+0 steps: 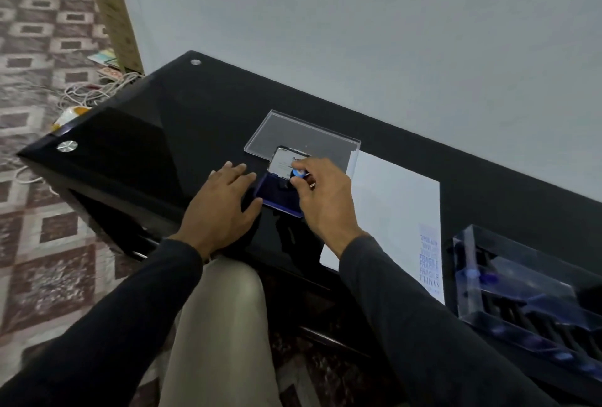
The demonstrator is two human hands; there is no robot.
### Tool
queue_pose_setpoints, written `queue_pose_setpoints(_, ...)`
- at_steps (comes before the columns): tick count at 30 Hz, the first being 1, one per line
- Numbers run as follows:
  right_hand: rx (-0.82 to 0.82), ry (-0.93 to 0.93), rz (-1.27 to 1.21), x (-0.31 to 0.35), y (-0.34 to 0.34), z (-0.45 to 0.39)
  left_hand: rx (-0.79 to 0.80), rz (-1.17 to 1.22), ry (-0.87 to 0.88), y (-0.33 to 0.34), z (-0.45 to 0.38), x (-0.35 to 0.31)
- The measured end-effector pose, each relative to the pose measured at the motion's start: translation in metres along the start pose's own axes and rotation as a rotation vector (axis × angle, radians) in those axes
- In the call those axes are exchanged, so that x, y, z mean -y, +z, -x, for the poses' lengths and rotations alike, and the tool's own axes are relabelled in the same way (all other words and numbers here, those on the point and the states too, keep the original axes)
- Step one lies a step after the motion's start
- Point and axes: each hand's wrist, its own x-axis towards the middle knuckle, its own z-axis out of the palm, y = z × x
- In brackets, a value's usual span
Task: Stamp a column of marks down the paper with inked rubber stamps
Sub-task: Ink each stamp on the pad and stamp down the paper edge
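Black glossy table (163, 120); white paper (391, 204) with blue marks (429, 257); deep-blue ink pad (277, 195).

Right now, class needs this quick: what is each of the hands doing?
Left hand: open, fingers straight, resting on the table beside the ink pad.
Right hand: closed, pinching the blue-topped stamp on the ink pad.
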Motion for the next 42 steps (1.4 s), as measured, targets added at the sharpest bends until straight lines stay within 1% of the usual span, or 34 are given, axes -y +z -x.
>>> queue_pose_setpoints(6, 0.069, 0.001, 0.061, -0.005, 0.008, -0.005, 0.030, -0.028, 0.009, 0.009, -0.005, 0.003)
queue_pose_setpoints(15, 0.174, 0.001, 0.115, -0.009, 0.013, -0.015, -0.004, -0.049, 0.022, 0.016, -0.003, 0.007)
queue_pose_setpoints(25, 0.160, -0.048, 0.126, -0.011, 0.012, -0.013, -0.002, -0.099, 0.034, 0.018, -0.002, 0.008)
queue_pose_setpoints(42, 0.137, -0.058, 0.092, -0.015, 0.012, -0.013, -0.013, -0.098, 0.041, 0.021, -0.001, 0.009)
